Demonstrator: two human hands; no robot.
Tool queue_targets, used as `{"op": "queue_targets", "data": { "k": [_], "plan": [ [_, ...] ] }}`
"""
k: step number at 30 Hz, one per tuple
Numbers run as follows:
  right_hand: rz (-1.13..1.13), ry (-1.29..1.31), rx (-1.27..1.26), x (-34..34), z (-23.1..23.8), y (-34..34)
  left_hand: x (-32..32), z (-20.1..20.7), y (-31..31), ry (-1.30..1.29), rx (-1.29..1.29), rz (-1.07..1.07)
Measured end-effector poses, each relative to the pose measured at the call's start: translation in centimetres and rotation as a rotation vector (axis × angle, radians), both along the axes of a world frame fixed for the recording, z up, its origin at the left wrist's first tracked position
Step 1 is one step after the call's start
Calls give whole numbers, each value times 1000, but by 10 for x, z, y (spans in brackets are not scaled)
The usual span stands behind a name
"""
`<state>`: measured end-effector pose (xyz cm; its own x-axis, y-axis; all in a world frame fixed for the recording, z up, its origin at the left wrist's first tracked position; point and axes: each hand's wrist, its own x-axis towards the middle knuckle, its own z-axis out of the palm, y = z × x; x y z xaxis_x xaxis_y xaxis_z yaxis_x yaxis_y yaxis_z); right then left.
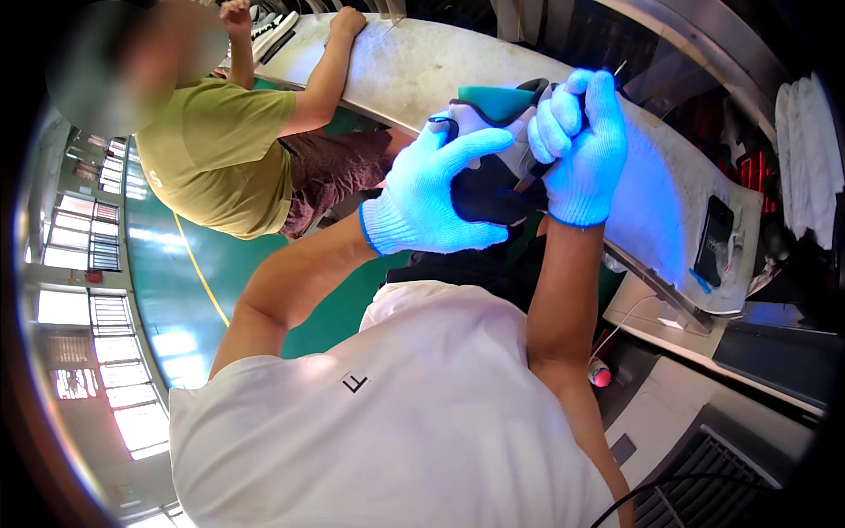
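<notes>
A shoe (pixel 488 176) in grey and black with a teal part (pixel 497 103) is held up over the near edge of the table. My left hand (pixel 431 185), in a white knit glove lit blue, is closed round it, thumb over the top and fingers along the near side. My right hand (pixel 585 145), gloved alike, is curled into a fist against the shoe's right side. A thin stick-like tool (pixel 620 69) pokes out above that fist, and a narrow brownish tip shows below it by the shoe. The rest of the tool is hidden in my fingers.
A long pale worktable (pixel 409 66) runs beyond my hands. At its right end lies a black phone (pixel 715 227). To my left sits a co-worker (pixel 216 154) with an arm on the table, near another shoe (pixel 275 35). White cloths (pixel 808 163) hang at far right.
</notes>
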<state>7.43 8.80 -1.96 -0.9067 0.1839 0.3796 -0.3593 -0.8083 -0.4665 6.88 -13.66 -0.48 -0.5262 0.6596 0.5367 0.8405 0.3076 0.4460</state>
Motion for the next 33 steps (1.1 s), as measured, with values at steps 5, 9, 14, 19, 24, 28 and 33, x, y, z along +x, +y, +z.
{"op": "queue_targets", "data": {
  "k": [5, 9, 14, 19, 24, 28, 33],
  "plan": [
    [167, 113, -333, -13, -24, 1, -2, -8, -1, -12, 70, 14],
    [232, 146, -439, -10, -26, 4, 2, -6, -3, -64, 79, 16],
    [-134, -144, 47, 1, -3, -11, 8, -2, -2, -45, 28, 67],
    [-388, -447, 214, 0, 29, -45, 2, -13, -14, -27, 16, 39],
    [-184, -429, 173, 8, 29, -38, -1, -15, -13, -22, 66, -16],
    [-467, -520, 264, 8, 39, -57, 9, -15, -15, -94, -95, 73],
    [-219, -485, 191, -2, 31, -45, 2, -24, -21, -187, 32, 45]
  ]
}}
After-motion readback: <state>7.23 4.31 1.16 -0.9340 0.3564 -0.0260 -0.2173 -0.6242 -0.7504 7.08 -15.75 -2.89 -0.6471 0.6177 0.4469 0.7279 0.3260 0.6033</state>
